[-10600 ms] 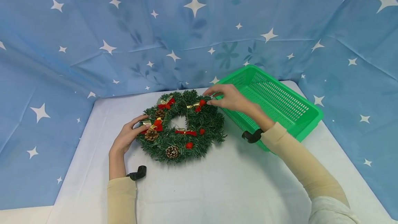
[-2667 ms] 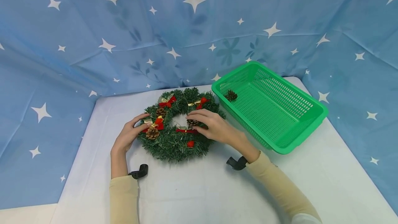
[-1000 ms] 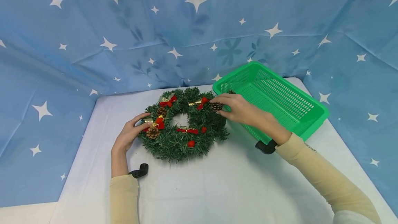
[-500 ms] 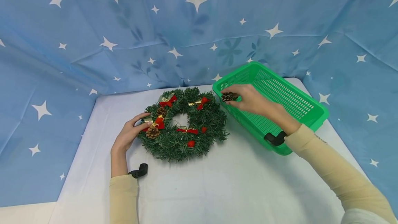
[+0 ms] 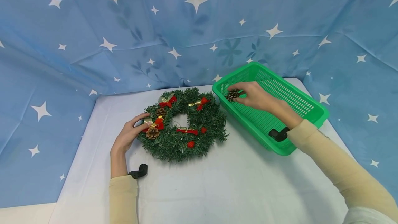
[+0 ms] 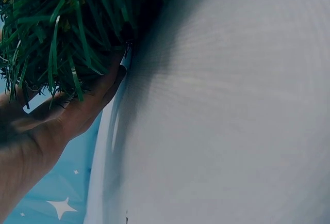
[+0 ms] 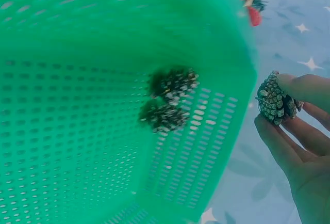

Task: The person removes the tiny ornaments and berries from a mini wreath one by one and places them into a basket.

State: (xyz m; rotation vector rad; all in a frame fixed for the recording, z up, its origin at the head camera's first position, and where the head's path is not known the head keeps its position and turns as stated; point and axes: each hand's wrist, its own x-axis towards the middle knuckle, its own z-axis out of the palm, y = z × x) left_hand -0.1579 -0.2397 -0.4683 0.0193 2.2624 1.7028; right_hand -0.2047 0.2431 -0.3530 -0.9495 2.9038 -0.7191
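Note:
My right hand (image 5: 253, 94) pinches a brown pine cone (image 5: 234, 94) between thumb and fingers, over the left end of the green basket (image 5: 292, 147). In the right wrist view this pine cone (image 7: 277, 100) is beside the basket's rim, and two other pine cones (image 7: 172, 83) lie inside. On the table is a green wreath (image 5: 174, 148) with red bows, red berries and two pine cones (image 5: 152, 132) on its left side. My left hand (image 5: 128, 136) grips the wreath's left edge, thumb on top; in the left wrist view some fingers (image 6: 98, 100) reach under the greenery.
A white cloth covers the table (image 5: 199, 193). Behind and at the sides hangs a blue curtain (image 5: 174, 20) with white stars. The basket stands tilted at an angle at the right rear, close to the wreath.
My right hand has carried the pine cone from the wreath's right edge rightward over the basket. A pine cone seen earlier on the wreath's front is gone. The left hand stays put.

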